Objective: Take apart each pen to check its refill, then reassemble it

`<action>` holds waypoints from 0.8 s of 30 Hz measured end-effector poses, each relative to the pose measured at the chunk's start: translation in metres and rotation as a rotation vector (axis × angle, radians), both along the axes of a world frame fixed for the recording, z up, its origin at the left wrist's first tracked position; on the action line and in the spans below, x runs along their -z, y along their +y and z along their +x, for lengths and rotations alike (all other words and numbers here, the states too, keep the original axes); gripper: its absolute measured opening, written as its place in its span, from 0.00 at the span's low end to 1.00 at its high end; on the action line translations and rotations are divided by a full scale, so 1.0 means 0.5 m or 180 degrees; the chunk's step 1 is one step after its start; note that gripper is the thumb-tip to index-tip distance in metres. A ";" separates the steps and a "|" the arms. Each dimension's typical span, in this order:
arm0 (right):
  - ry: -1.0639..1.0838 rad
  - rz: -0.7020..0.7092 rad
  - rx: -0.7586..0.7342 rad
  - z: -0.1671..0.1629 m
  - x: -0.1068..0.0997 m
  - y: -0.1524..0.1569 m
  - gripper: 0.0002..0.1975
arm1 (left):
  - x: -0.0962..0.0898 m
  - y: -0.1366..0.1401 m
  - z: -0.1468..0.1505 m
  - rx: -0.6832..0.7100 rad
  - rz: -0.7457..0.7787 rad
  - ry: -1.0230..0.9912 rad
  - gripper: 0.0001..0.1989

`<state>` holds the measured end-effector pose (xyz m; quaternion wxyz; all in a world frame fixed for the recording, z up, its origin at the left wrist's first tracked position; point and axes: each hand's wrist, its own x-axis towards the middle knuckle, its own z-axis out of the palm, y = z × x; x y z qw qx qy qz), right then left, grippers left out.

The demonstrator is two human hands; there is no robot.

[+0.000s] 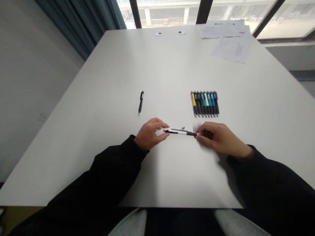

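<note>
A white pen [181, 132] with a black grip and black clip lies nearly level between my hands, low over the table. My left hand [151, 132] has thumb and fingers around its clip end. At the other end, the fingers of my right hand [214, 136] are closed at the black grip's tip, slightly blurred. Just behind the pen is a thin dark rod, partly hidden by it. Beside that sits a small silvery piece [183, 127], too small to name.
A black pen [141, 103] lies alone ahead of my left hand. Several pens [205, 104] in yellow, black, green, white and blue form a row at the right. Printed papers [231, 49] and two white oval objects lie near the white table's [98, 98] far edge, by the window.
</note>
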<state>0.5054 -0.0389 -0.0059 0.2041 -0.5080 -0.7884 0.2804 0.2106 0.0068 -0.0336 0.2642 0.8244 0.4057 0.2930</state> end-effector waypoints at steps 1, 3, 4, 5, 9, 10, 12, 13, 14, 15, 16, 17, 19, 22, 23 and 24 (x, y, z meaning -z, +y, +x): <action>-0.0004 0.0003 -0.0002 0.000 0.000 0.000 0.04 | 0.000 0.000 0.000 -0.0012 -0.0007 -0.0018 0.09; -0.0004 0.0016 -0.0002 0.000 0.000 0.000 0.04 | 0.001 0.000 0.001 -0.0032 -0.0021 -0.0056 0.06; -0.0004 0.0019 -0.0004 0.000 0.000 0.000 0.04 | 0.002 0.000 0.001 -0.0039 -0.0028 -0.0074 0.05; -0.0003 0.0024 -0.0006 0.001 0.000 0.001 0.04 | 0.002 0.000 0.001 -0.0046 -0.0033 -0.0091 0.05; 0.0022 0.0029 -0.0023 0.001 0.000 0.001 0.04 | 0.002 0.000 0.001 -0.0075 -0.0054 -0.0105 0.07; 0.0032 0.0027 -0.0022 0.000 0.000 0.000 0.04 | 0.001 0.000 0.001 -0.0075 -0.0052 -0.0100 0.08; 0.0041 0.0027 -0.0003 -0.001 -0.002 0.000 0.04 | 0.000 0.000 0.002 -0.0069 -0.0037 -0.0089 0.07; 0.0038 0.0026 0.0009 -0.001 -0.003 -0.001 0.04 | -0.002 0.000 0.002 -0.0066 -0.0026 -0.0087 0.07; 0.0034 0.0023 0.0018 -0.001 -0.004 -0.001 0.04 | -0.003 0.000 0.002 -0.0061 -0.0020 -0.0086 0.07; 0.0029 0.0019 0.0026 -0.002 -0.004 -0.001 0.04 | -0.004 0.000 0.002 -0.0062 -0.0019 -0.0086 0.06; 0.0026 0.0018 0.0026 -0.002 -0.005 -0.001 0.04 | -0.004 0.000 0.002 -0.0066 -0.0025 -0.0090 0.06; 0.0019 0.0013 0.0024 -0.002 -0.005 -0.001 0.05 | -0.005 0.000 0.003 -0.0070 -0.0034 -0.0096 0.06; 0.0009 0.0013 0.0025 -0.002 -0.005 -0.002 0.05 | -0.005 0.000 0.003 -0.0074 -0.0059 -0.0108 0.06; -0.0021 0.0007 0.0032 -0.003 -0.006 -0.001 0.05 | -0.004 0.001 0.003 -0.0075 -0.0074 -0.0114 0.05; -0.0027 0.0005 0.0035 -0.004 -0.006 -0.001 0.05 | -0.004 0.001 0.003 -0.0070 -0.0066 -0.0110 0.05; -0.0036 0.0004 0.0037 -0.004 -0.006 -0.001 0.06 | -0.003 0.001 0.003 -0.0067 -0.0055 -0.0107 0.06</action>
